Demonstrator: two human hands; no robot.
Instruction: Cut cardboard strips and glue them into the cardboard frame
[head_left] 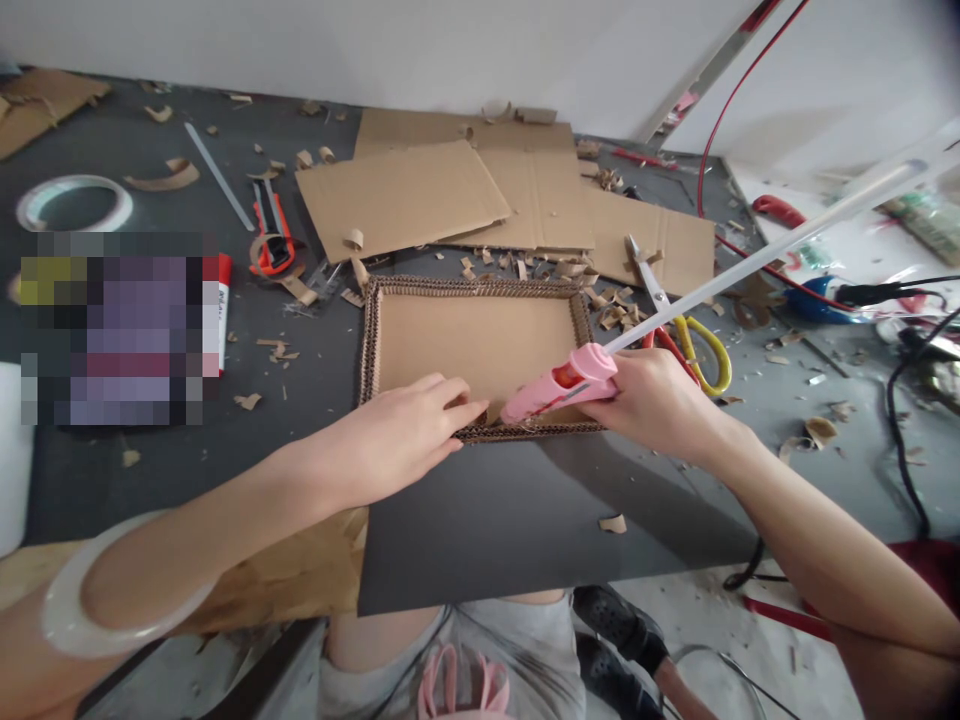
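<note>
A shallow cardboard tray (480,290) with corrugated strip walls lies on the dark table in front of me. My left hand (405,435) rests on its near edge, fingers pressing the cardboard floor and front wall. My right hand (656,400) grips a pink glue gun (559,385) whose nozzle points down-left at the tray's near inner corner. A long white glue stick (765,255) juts from the back of the gun up to the right. A white bangle (112,610) sits on my left forearm.
Flat cardboard sheets (465,190) lie behind the tray. Yellow-handled scissors (686,330) lie right of it, an orange box cutter (270,235) and a tape roll (73,203) to the left. Cardboard scraps are scattered about. Cables (900,400) run on the right. A black sheet (525,520) overhangs the near edge.
</note>
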